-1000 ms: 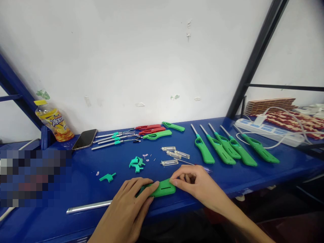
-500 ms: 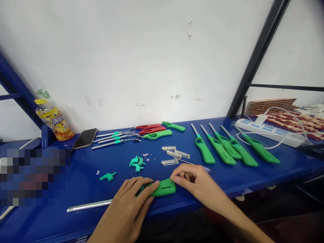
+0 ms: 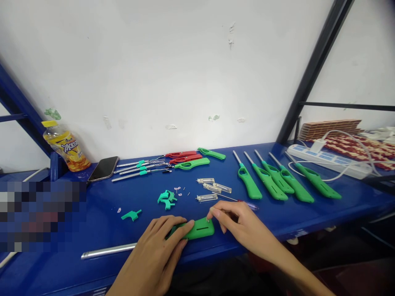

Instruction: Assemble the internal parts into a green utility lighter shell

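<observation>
Head view: the left hand [image 3: 160, 246] has its fingers [image 3: 180, 233] spread over the green lighter [image 3: 200, 229], pressing it to the worktop [image 3: 101, 222]; beside those fingers, the right hand's are bent nearly together at a small screw [image 3: 208, 220] in its end.

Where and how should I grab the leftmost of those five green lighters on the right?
I'd pinch the broad end of its green handle, reaching from above on the near side: it lies flat, that end towards you, slim metal tube towards the wall.
</observation>
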Tool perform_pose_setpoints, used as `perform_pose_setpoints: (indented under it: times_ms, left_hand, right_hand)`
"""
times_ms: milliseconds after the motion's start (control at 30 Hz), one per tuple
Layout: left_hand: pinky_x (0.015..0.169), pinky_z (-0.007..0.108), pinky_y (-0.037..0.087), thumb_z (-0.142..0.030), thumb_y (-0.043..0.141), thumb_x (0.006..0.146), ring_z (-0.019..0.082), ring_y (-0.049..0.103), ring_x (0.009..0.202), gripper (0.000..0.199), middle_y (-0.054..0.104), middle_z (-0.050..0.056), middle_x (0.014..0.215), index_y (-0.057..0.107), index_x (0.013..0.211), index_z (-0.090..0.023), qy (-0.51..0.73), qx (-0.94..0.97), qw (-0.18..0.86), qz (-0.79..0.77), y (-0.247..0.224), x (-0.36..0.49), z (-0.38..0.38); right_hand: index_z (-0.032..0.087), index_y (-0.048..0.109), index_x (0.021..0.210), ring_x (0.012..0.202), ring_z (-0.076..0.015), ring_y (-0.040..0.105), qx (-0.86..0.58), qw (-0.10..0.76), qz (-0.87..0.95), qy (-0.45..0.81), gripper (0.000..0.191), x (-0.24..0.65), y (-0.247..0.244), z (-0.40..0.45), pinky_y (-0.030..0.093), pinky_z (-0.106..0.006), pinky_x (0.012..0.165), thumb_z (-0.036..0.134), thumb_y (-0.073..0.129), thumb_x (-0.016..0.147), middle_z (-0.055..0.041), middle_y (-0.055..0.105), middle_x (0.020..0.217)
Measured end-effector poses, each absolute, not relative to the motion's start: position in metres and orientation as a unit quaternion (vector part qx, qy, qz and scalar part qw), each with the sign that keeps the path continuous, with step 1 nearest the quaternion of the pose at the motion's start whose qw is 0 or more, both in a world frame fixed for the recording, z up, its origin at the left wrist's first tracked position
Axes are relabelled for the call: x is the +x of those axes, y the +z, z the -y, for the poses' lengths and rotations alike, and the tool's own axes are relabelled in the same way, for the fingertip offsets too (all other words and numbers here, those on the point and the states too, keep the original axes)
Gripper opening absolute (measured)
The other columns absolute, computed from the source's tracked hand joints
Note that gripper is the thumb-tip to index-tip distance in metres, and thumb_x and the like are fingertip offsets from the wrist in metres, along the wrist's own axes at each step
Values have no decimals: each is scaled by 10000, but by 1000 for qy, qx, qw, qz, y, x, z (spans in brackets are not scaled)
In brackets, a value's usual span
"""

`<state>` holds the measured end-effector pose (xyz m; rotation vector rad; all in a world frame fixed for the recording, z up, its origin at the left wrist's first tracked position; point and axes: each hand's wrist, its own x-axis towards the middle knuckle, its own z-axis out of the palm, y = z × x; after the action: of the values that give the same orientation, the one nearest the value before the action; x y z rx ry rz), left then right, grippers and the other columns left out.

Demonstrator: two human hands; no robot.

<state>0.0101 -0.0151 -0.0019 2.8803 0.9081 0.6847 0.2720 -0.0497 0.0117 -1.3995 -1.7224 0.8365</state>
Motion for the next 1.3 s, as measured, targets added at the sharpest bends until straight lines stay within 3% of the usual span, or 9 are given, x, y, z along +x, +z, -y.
perform_pose_setpoints:
  times_ms: [967,1033,1133,1200,1300]
  left_hand:
    - [974,474,631,-194,491,1073,267,680,1184,517,696,36,1326,444,1559,-365,221,930,12,-294,-2,11,14]
    - [983,469,630,-198,496,1072,267,676,1199,522,692,36,1339,439,1564,-363,220,930,9,-294,-3,10,14]
    - [995,452,628,-212,500,1075,257,673,1216,531,690,30,1349,421,1578,-367,218,930,3,-295,-4,8,13]
    - [1000,454,628,-214,499,1075,253,677,1216,537,690,24,1354,417,1581,-374,218,930,-1,-295,-5,7,13]
    - [1017,457,621,-206,498,1070,254,679,1225,535,689,24,1368,435,1575,-373,222,929,-2,-297,-6,8,12]
  right_hand:
    - [231,736,884,652,-143,542,-536,396,666,336,462,273,9,51,370,-273,607,548,467,1085,22,624,680]
    - [230,727,882,656,-148,549,-547,413,663,301,465,275,10,50,392,-280,621,541,449,1090,7,654,735]
    - [260,717,1080,739,-173,617,-606,408,669,138,326,289,13,52,455,-306,707,486,482,1081,-29,722,1006]
    - [296,680,1198,757,-193,657,-655,347,671,30,275,305,12,57,473,-329,705,476,528,1058,-40,710,1138]
    - [295,676,1168,706,-222,700,-704,244,666,-44,285,330,3,64,462,-338,585,511,587,1004,-61,687,1149]
